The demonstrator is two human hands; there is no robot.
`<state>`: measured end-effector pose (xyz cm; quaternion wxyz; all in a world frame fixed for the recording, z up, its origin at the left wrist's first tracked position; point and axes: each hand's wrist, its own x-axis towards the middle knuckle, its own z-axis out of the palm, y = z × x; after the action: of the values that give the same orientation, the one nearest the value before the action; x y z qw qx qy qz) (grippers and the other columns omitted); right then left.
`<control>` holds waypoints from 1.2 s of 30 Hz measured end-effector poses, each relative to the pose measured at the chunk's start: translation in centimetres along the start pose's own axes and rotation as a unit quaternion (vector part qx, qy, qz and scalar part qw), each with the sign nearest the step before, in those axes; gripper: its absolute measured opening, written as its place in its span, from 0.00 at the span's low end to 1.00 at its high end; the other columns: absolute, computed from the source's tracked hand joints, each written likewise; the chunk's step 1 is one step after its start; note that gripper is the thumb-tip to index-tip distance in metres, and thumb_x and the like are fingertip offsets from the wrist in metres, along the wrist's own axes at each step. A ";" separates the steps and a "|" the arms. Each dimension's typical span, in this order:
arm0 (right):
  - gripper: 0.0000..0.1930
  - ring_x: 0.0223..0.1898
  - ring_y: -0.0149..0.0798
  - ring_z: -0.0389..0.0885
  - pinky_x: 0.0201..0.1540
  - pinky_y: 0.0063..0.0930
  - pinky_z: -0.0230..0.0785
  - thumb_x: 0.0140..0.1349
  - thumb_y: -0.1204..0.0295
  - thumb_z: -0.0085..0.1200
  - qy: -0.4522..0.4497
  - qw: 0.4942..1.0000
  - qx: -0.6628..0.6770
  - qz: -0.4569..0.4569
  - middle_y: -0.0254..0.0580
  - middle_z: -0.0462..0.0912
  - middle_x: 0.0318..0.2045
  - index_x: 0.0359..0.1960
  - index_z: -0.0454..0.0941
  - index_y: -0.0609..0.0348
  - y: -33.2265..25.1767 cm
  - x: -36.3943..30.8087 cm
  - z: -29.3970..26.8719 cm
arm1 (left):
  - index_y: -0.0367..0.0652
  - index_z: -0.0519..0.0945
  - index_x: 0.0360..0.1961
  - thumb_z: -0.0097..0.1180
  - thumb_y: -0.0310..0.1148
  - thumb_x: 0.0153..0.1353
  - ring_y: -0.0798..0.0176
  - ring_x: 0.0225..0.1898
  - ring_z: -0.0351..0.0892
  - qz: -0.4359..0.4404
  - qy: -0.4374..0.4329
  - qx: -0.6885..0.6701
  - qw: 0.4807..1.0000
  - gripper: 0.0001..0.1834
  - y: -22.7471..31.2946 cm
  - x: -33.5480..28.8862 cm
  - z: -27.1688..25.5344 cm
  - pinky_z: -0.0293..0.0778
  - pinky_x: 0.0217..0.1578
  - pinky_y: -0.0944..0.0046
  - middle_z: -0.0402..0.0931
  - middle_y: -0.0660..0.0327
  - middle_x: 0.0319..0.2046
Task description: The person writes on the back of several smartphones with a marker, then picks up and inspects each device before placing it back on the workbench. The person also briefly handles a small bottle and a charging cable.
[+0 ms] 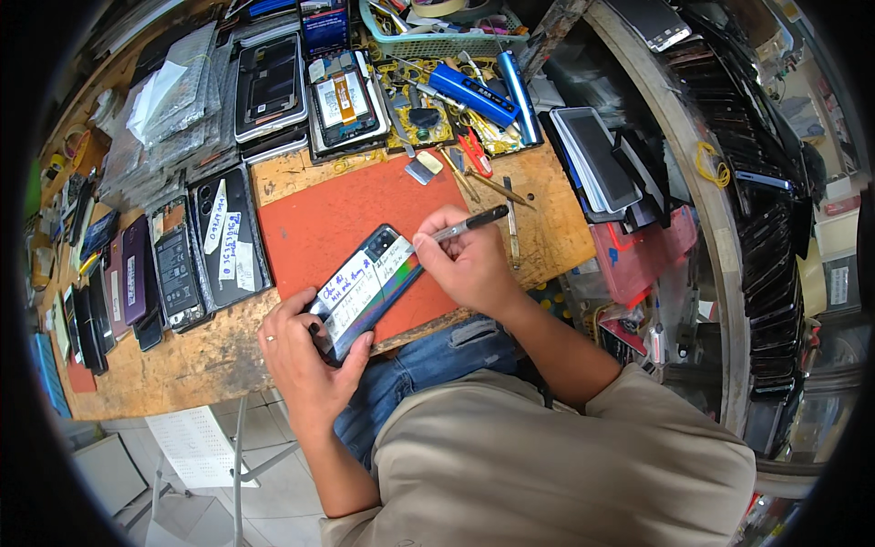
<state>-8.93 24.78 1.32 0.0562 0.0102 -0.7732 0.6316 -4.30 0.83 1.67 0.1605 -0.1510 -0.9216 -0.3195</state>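
Note:
A smartphone (pixel 401 278) with a shiny, rainbow-reflecting back lies slantwise over a red mat (pixel 310 219), back side up. White paper labels (pixel 348 290) with handwriting are stuck along it, beside the camera bump at its far end. My left hand (pixel 305 360) grips the phone's near end, thumb on one edge and fingers on the other. In my right hand (pixel 467 269) is a black-and-grey marker pen (pixel 469 222), pinched by the fingers. Its tip points toward the label near the camera end; whether it touches is hidden by the fingers.
Left of the mat lie an opened phone (pixel 178 269) and a labelled black back cover (pixel 228 237). Behind are phone trays (pixel 272 87), a blue tool (pixel 474 94), red-handled pliers (pixel 475 153), tweezers (pixel 460 173) and a teal basket (pixel 437 46). Stacked phones (pixel 743 210) fill the right side.

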 end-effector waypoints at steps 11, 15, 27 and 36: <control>0.04 0.23 0.13 0.70 0.23 0.15 0.60 0.69 0.77 0.60 -0.030 0.997 -0.047 -0.047 0.23 0.77 0.24 0.35 0.79 0.61 0.2 0.4 -0.6 | 0.41 0.69 0.37 0.79 0.42 0.45 0.43 0.52 0.74 0.004 -0.001 0.008 1.000 0.30 -0.1 0.0 0.1 0.64 0.57 0.44 0.78 0.48 0.53; 0.04 0.23 0.14 0.70 0.23 0.15 0.60 0.69 0.77 0.60 -0.025 0.999 -0.024 -0.025 0.23 0.77 0.24 0.35 0.78 0.61 0.1 0.4 -0.6 | 0.41 0.69 0.38 0.79 0.42 0.45 0.43 0.52 0.74 0.007 0.000 0.005 1.000 0.30 -0.2 0.0 0.2 0.64 0.57 0.44 0.78 0.48 0.53; 0.03 0.24 0.14 0.69 0.24 0.16 0.60 0.68 0.77 0.60 -0.020 0.998 -0.046 -0.048 0.23 0.77 0.24 0.35 0.79 0.61 0.0 0.2 -0.7 | 0.42 0.69 0.37 0.78 0.42 0.45 0.43 0.52 0.74 0.003 -0.006 0.007 1.000 0.29 -0.1 0.0 0.0 0.64 0.57 0.44 0.79 0.48 0.53; 0.03 0.24 0.13 0.68 0.24 0.14 0.59 0.69 0.78 0.60 -0.004 0.999 -0.018 -0.044 0.23 0.78 0.26 0.36 0.78 0.60 0.5 0.1 -0.7 | 0.41 0.69 0.37 0.75 0.43 0.50 0.42 0.52 0.75 0.000 -0.005 0.002 1.000 0.27 -0.2 0.0 0.0 0.64 0.57 0.44 0.79 0.47 0.52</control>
<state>-9.05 25.58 1.02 0.0811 0.0451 -0.7837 0.6142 -4.38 0.73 1.56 0.1559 -0.1525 -0.9231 -0.3166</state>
